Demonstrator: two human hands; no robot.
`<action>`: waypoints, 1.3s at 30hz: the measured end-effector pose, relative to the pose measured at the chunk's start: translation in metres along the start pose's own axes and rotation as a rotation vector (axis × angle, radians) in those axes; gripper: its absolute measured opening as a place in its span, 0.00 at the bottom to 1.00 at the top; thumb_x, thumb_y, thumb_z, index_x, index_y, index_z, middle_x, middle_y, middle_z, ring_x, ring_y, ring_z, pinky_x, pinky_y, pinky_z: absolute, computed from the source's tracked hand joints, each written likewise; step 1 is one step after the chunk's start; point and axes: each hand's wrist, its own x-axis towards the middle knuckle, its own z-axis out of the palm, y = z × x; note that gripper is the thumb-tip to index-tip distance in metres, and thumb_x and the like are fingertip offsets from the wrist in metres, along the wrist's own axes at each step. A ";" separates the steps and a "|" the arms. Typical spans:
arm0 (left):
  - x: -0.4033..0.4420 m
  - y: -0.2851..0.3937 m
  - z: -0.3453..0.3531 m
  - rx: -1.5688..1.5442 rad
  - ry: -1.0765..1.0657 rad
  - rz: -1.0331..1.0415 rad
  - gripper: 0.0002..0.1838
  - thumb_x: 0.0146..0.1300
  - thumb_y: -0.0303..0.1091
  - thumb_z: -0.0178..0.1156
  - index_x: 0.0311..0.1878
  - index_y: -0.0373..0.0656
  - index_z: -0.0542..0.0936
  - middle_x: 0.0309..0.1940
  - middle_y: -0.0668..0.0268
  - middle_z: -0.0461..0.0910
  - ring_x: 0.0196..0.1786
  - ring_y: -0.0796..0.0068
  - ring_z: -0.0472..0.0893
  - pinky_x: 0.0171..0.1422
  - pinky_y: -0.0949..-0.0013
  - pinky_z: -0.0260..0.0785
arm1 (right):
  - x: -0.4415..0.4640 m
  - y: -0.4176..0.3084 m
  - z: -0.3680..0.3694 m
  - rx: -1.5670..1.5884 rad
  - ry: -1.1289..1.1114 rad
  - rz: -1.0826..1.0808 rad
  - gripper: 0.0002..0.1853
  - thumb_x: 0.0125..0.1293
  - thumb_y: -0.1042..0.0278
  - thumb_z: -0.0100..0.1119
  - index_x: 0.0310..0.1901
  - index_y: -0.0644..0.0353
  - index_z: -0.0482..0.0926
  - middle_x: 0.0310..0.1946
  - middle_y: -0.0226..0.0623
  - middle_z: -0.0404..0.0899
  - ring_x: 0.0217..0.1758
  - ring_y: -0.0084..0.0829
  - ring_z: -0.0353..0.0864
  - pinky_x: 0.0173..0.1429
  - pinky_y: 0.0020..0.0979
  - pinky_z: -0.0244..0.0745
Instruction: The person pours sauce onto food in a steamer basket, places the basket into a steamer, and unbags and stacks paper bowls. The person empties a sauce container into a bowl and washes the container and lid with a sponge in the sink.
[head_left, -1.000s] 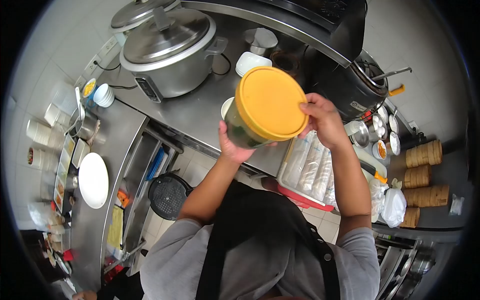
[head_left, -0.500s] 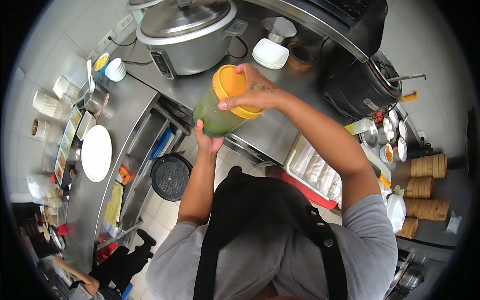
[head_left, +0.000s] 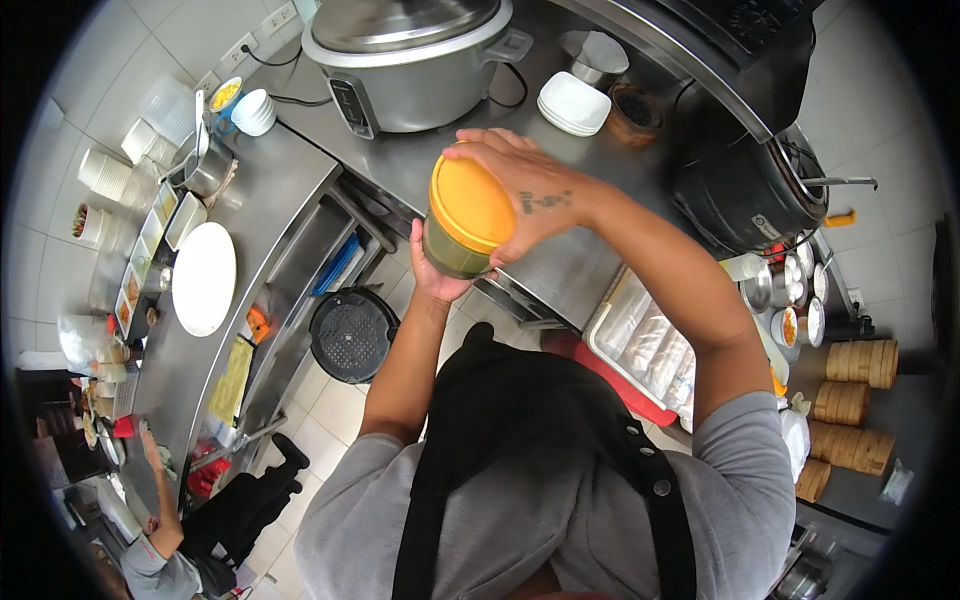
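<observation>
Jar (head_left: 458, 232): green contents, orange lid (head_left: 474, 200)
Left hand (head_left: 434, 277): cupped around its base
Right hand (head_left: 518, 185): curled, gripping lid
Ten o'clock: yellow-filled bowl (head_left: 227, 96)
Black cooker (head_left: 740, 195): label (head_left: 758, 222) unreadable

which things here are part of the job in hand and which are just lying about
In hand:
- green-looking container with its yellow lid on
- left hand, supporting it low down
- right hand, gripping around the lid

Apparently just lying about:
- large cooker
- white oval plate
- stacked white dishes
- bamboo steamers
</observation>
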 end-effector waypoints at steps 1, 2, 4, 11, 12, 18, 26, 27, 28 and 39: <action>0.000 0.001 -0.001 0.001 -0.020 -0.005 0.45 0.59 0.77 0.39 0.74 0.59 0.58 0.69 0.56 0.64 0.62 0.42 0.73 0.41 0.37 0.77 | 0.000 -0.001 -0.006 -0.013 0.013 -0.007 0.62 0.29 0.49 0.79 0.71 0.54 0.57 0.70 0.51 0.58 0.74 0.50 0.56 0.74 0.46 0.53; -0.002 0.003 -0.006 0.018 0.018 -0.002 0.45 0.59 0.76 0.40 0.74 0.59 0.58 0.69 0.55 0.65 0.61 0.41 0.73 0.41 0.37 0.77 | -0.001 -0.002 -0.011 -0.027 0.027 -0.014 0.62 0.30 0.49 0.79 0.71 0.54 0.57 0.69 0.50 0.58 0.74 0.47 0.57 0.74 0.45 0.53; -0.005 0.006 -0.017 0.050 0.094 -0.001 0.46 0.59 0.76 0.40 0.74 0.57 0.59 0.69 0.53 0.65 0.61 0.40 0.73 0.41 0.36 0.77 | -0.003 0.008 -0.023 0.296 0.121 0.025 0.61 0.33 0.50 0.78 0.72 0.54 0.56 0.68 0.46 0.60 0.72 0.42 0.59 0.74 0.41 0.55; -0.010 0.012 -0.025 0.065 0.148 0.060 0.46 0.59 0.77 0.41 0.72 0.54 0.63 0.66 0.53 0.68 0.60 0.42 0.75 0.43 0.37 0.76 | -0.051 0.062 -0.014 1.294 0.503 0.197 0.54 0.49 0.33 0.66 0.71 0.58 0.58 0.66 0.44 0.65 0.66 0.41 0.70 0.68 0.41 0.69; -0.010 0.016 -0.024 0.102 0.173 0.058 0.46 0.59 0.77 0.41 0.71 0.54 0.63 0.66 0.54 0.69 0.60 0.42 0.75 0.43 0.37 0.76 | -0.055 0.065 -0.008 1.410 0.562 0.209 0.52 0.50 0.32 0.65 0.71 0.58 0.59 0.66 0.45 0.65 0.66 0.43 0.70 0.68 0.42 0.69; 0.000 0.027 -0.007 0.291 0.263 0.040 0.45 0.59 0.76 0.43 0.70 0.54 0.65 0.64 0.55 0.72 0.58 0.46 0.76 0.42 0.39 0.77 | -0.082 0.062 0.010 1.948 0.885 0.136 0.46 0.53 0.25 0.58 0.66 0.51 0.67 0.63 0.42 0.71 0.65 0.47 0.71 0.65 0.59 0.67; 0.009 0.037 0.007 0.496 0.371 0.013 0.46 0.58 0.76 0.45 0.69 0.50 0.66 0.60 0.56 0.75 0.55 0.51 0.79 0.41 0.44 0.78 | -0.108 0.066 0.022 1.970 1.045 0.195 0.51 0.54 0.18 0.49 0.70 0.49 0.61 0.69 0.46 0.63 0.70 0.61 0.63 0.68 0.69 0.58; 0.010 0.036 0.009 0.514 0.403 0.017 0.46 0.58 0.77 0.45 0.69 0.51 0.66 0.60 0.57 0.75 0.54 0.51 0.80 0.41 0.44 0.78 | -0.110 0.068 0.023 1.970 1.046 0.184 0.51 0.54 0.18 0.49 0.70 0.49 0.61 0.69 0.46 0.64 0.70 0.61 0.63 0.68 0.69 0.58; 0.010 0.036 0.013 0.534 0.435 0.021 0.46 0.57 0.77 0.46 0.69 0.51 0.67 0.60 0.57 0.75 0.54 0.52 0.80 0.40 0.45 0.78 | -0.112 0.069 0.024 1.969 1.047 0.173 0.51 0.54 0.18 0.48 0.70 0.49 0.61 0.68 0.46 0.64 0.70 0.61 0.63 0.67 0.69 0.58; 0.011 0.041 0.022 0.671 0.521 0.014 0.46 0.55 0.79 0.47 0.67 0.53 0.68 0.59 0.60 0.75 0.54 0.55 0.79 0.43 0.45 0.75 | -0.124 0.078 0.033 2.033 1.044 0.111 0.45 0.55 0.22 0.52 0.65 0.49 0.68 0.62 0.42 0.72 0.64 0.50 0.71 0.61 0.69 0.65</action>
